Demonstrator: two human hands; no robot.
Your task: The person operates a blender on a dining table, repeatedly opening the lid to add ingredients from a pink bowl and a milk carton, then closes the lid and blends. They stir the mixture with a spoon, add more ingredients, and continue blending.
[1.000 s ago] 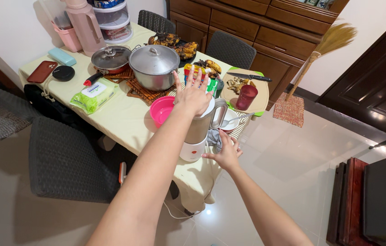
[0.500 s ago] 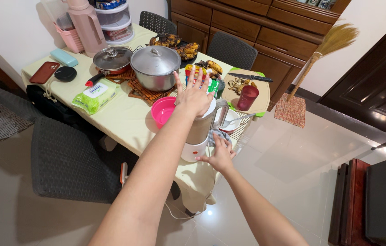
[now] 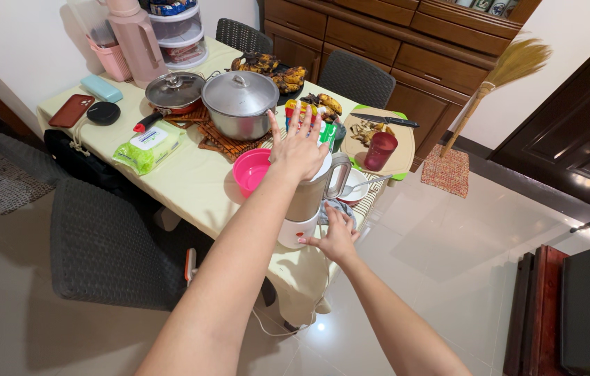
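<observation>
Worktop (image 3: pixel 190 184) under pale yellow cloth. On it: blender (image 3: pixel 307 202) at near edge, pink bowl (image 3: pixel 251 170) beside it, steel pot (image 3: pixel 240 103) and lidded pan (image 3: pixel 174 90) on woven mats, green wipes pack (image 3: pixel 147 147), red phone (image 3: pixel 71 111), cutting board (image 3: pixel 378 136) with red cup (image 3: pixel 380 150), bananas (image 3: pixel 270 67), pink jug (image 3: pixel 133 38).

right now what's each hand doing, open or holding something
Left hand: open, palm flat on the blender lid.
Right hand: open, fingers at the blender base, gripping nothing.
</observation>
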